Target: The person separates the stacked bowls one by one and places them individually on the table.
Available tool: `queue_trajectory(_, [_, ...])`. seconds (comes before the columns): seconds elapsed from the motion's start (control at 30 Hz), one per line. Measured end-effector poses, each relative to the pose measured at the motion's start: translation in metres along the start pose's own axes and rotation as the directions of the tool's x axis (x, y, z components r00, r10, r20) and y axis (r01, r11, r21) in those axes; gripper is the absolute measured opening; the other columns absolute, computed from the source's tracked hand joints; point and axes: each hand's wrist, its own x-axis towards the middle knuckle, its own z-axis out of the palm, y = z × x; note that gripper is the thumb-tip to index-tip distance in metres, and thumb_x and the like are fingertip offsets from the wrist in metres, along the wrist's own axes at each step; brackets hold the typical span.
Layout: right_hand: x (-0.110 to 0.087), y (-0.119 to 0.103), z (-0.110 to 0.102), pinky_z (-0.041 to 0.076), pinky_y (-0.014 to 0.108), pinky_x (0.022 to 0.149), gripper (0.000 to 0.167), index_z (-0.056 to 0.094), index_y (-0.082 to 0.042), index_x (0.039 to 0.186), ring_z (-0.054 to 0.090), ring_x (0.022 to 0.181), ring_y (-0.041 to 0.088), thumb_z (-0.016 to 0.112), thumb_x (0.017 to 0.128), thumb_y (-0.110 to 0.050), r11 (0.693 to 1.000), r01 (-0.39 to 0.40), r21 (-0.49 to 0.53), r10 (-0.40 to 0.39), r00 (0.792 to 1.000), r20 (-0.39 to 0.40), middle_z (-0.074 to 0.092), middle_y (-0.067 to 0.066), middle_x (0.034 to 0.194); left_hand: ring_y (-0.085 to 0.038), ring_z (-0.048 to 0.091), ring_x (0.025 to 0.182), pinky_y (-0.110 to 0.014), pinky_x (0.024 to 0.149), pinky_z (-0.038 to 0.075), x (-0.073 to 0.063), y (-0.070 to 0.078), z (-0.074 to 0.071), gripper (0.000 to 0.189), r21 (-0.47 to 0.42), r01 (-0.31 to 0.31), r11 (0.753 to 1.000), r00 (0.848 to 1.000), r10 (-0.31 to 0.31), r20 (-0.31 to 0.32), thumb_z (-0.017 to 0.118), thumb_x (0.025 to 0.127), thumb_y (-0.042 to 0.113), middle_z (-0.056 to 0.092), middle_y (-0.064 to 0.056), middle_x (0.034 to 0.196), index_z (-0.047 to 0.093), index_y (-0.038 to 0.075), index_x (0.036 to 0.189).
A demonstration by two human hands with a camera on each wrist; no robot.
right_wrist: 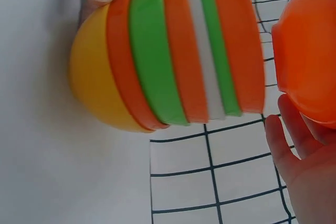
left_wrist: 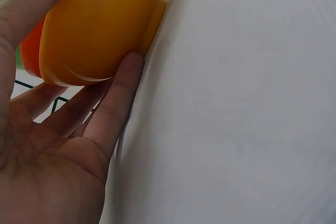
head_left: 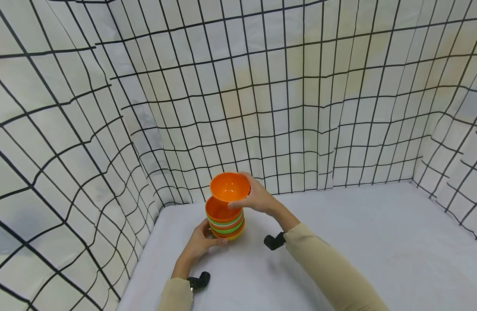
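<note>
My right hand point(head_left: 259, 198) grips a single orange bowl point(head_left: 229, 185) by its side, thumb near the rim. That bowl is tilted, its inside facing the head camera, just above a stack of nested bowls point(head_left: 227, 225). In the right wrist view a gap separates the held bowl from the stack's top orange bowl point(right_wrist: 239, 45). Below the top one come green, white and more orange and green bowls, with a yellow bowl point(left_wrist: 105, 24) at the bottom on the table. My left hand point(head_left: 199, 242) holds the stack low down, thumb and fingers around the yellow bowl.
A white cloth covers the table point(head_left: 358, 242). White walls with a black grid point(head_left: 273, 108) rise behind and at both sides; the stack stands near the back left corner. A black wrist mount point(head_left: 275, 241) juts from the right wrist, another point(head_left: 199, 280) from the left.
</note>
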Motion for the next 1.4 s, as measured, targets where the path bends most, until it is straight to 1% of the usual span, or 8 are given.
queue_trajectory(0.13, [-0.006,-0.003,-0.008,0.055,0.046,0.108,0.096,0.032,-0.023,0.155,0.057,0.126,0.025,0.09,0.078,-0.027,0.999,0.009,0.041,-0.007,0.999,-0.035,0.053,0.0,0.144,-0.028,0.053,0.137,-0.054,0.122,0.038,0.0,0.0,0.0,0.084,0.005,-0.013,1.0,1.0,0.013,0.0,0.092,0.076,0.024,0.06,-0.002,0.143,0.049,0.024,0.147])
queue_trajectory(0.27, [-0.014,-0.002,-0.017,0.055,0.046,0.107,0.097,0.031,-0.024,0.155,0.056,0.128,0.027,0.09,0.078,-0.024,0.998,0.0,0.062,0.004,0.997,-0.072,0.051,0.002,0.147,-0.028,0.053,0.138,-0.053,0.123,0.037,0.0,0.0,0.0,0.085,-0.001,-0.01,1.0,1.0,0.01,-0.01,0.093,0.075,0.023,0.06,0.0,0.143,0.048,0.025,0.148])
queue_trajectory(0.5, [-0.034,0.011,-0.036,0.056,0.046,0.106,0.105,0.027,-0.025,0.158,0.055,0.128,0.029,0.091,0.075,-0.026,0.998,-0.051,0.033,0.055,0.991,-0.126,0.049,0.001,0.149,-0.03,0.05,0.141,-0.054,0.124,0.035,0.002,-0.002,0.0,0.087,-0.024,-0.028,0.999,1.0,0.028,0.003,0.093,0.075,0.02,0.058,-0.003,0.146,0.047,0.024,0.149])
queue_trajectory(0.77, [-0.06,0.028,-0.056,0.056,0.049,0.105,0.113,0.024,-0.024,0.16,0.051,0.132,0.033,0.094,0.072,-0.034,0.993,-0.113,-0.035,0.105,0.977,-0.185,0.044,0.004,0.154,-0.029,0.047,0.145,-0.052,0.126,0.032,0.0,-0.001,0.001,0.089,-0.039,-0.016,0.999,1.0,0.016,0.006,0.093,0.075,0.02,0.056,-0.002,0.149,0.046,0.024,0.15])
queue_trajectory(0.93, [-0.071,0.034,-0.066,0.058,0.048,0.102,0.114,0.025,-0.025,0.159,0.052,0.131,0.033,0.095,0.07,-0.037,0.991,-0.118,-0.064,0.102,0.972,-0.213,0.045,0.003,0.152,-0.031,0.046,0.146,-0.054,0.127,0.03,-0.001,0.0,0.001,0.089,-0.039,-0.016,0.999,1.0,0.016,0.004,0.093,0.075,0.02,0.055,-0.002,0.15,0.045,0.024,0.151])
queue_trajectory(1.07, [-0.077,0.041,-0.071,0.058,0.048,0.101,0.112,0.027,-0.024,0.158,0.051,0.131,0.034,0.095,0.07,-0.035,0.991,-0.117,-0.069,0.098,0.967,-0.236,0.045,0.005,0.152,-0.031,0.046,0.145,-0.054,0.126,0.031,-0.002,0.001,0.002,0.089,-0.042,-0.018,0.999,1.0,0.018,0.004,0.092,0.076,0.019,0.054,-0.003,0.151,0.045,0.024,0.151])
queue_trajectory(1.2, [-0.079,0.047,-0.076,0.058,0.049,0.102,0.113,0.024,-0.02,0.16,0.05,0.133,0.036,0.094,0.072,-0.033,0.991,-0.119,-0.066,0.1,0.965,-0.241,0.043,0.008,0.153,-0.031,0.046,0.145,-0.054,0.126,0.031,-0.002,0.002,0.002,0.089,-0.046,-0.018,0.999,1.0,0.018,0.0,0.092,0.075,0.018,0.054,-0.004,0.15,0.046,0.022,0.15])
queue_trajectory(1.4, [-0.084,0.053,-0.085,0.058,0.048,0.102,0.114,0.022,-0.02,0.16,0.05,0.132,0.036,0.093,0.072,-0.035,0.987,-0.13,-0.094,0.102,0.961,-0.257,0.043,0.009,0.154,-0.029,0.045,0.146,-0.053,0.127,0.03,-0.001,0.001,0.003,0.09,-0.057,0.003,0.998,1.0,-0.003,0.0,0.094,0.073,0.02,0.055,-0.001,0.15,0.047,0.025,0.149])
